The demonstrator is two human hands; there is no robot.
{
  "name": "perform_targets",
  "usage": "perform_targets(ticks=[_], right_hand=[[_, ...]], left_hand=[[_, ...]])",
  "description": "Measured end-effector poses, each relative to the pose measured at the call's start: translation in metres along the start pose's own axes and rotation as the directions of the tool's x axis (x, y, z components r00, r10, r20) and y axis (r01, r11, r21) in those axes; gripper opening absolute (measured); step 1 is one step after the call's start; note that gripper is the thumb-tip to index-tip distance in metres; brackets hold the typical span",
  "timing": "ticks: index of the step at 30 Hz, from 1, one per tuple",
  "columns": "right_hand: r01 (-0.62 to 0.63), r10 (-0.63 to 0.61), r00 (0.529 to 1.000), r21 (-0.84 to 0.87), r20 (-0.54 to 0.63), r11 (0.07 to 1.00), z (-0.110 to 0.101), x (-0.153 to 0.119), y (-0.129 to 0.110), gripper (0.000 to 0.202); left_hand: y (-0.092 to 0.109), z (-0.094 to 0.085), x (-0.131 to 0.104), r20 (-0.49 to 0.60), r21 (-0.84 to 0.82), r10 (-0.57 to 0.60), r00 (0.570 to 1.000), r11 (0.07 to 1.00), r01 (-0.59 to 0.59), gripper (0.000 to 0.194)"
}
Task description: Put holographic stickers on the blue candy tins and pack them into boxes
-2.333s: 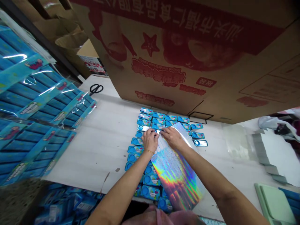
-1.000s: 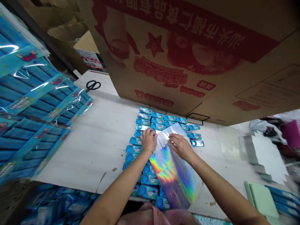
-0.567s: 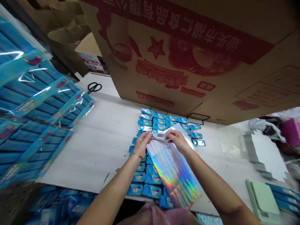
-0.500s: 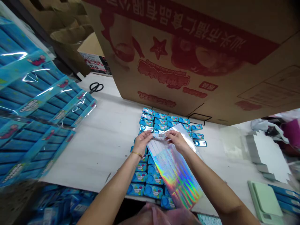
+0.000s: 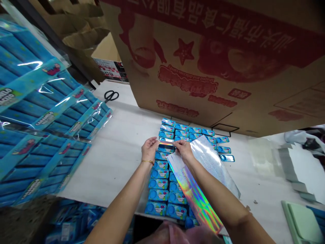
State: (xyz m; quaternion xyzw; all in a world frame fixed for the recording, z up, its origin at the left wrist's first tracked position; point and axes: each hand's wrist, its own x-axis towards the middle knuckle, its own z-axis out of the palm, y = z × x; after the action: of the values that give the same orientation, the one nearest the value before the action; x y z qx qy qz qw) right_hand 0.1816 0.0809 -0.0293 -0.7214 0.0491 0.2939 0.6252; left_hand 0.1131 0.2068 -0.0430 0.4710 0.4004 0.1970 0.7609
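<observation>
Packing workshop, apparently for sweets. The white table [image 5: 122, 135] carries close rows of like blue cases [image 5: 158, 184], several marked "CARAMELO". Behind them stands a large carton [image 5: 193, 115], printed in red with inverted Chinese characters and the words "Shaped and delicious candy". At left, blue packs [image 5: 61, 96] lie in bulk under clear film; below the table's near edge, further blue goods [image 5: 67, 230] form a loose heap. Scissors [image 5: 111, 95], a rainbow sheet [image 5: 196, 200] and white card [image 5: 303, 166] represent working supplies. An open box [image 5: 110, 71] and brown containers [image 5: 86, 39] occupy the background.
</observation>
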Motion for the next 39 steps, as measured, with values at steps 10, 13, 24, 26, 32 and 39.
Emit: perform_targets(ticks=[10, 13, 24, 26, 32, 39], right_hand=[[0.186, -0.268, 0.96, -0.529, -0.081, 0.828, 0.021, 0.039, -0.009, 0.021], [0.193, -0.301, 0.951, -0.635, -0.065, 0.748, 0.029, 0.045, -0.017, 0.018], [0.121, -0.311, 0.95, -0.912, -0.007, 0.392, 0.036, 0.045, -0.02, 0.02], [0.22, -0.349, 0.928, -0.948, 0.131, 0.231, 0.033, 0.04, -0.017, 0.024], [0.421, -0.298, 0.851, -0.901, 0.432, -0.103, 0.025, 0.028, -0.015, 0.038], [0.34, -0.542, 0.819, -0.92, 0.188, 0.195, -0.065, 0.019, -0.01, 0.032]], left_hand=[[-0.007, 0.005, 0.05, -0.106, 0.156, 0.105, 0.989, 0.984, -0.088, 0.031], [-0.006, 0.005, 0.064, -0.12, 0.156, 0.086, 0.989, 0.985, -0.067, 0.03], [-0.027, 0.007, 0.08, 0.014, 0.254, 0.063, 0.998, 0.965, -0.065, 0.03], [-0.031, 0.005, 0.083, 0.075, 0.333, 0.098, 0.992, 0.936, -0.118, 0.025], [-0.023, -0.011, 0.083, 0.383, 0.686, 0.235, 0.893, 0.575, -0.446, 0.032], [-0.003, 0.025, 0.02, 0.566, 0.692, 0.392, 0.725, 0.252, -0.677, 0.028]])
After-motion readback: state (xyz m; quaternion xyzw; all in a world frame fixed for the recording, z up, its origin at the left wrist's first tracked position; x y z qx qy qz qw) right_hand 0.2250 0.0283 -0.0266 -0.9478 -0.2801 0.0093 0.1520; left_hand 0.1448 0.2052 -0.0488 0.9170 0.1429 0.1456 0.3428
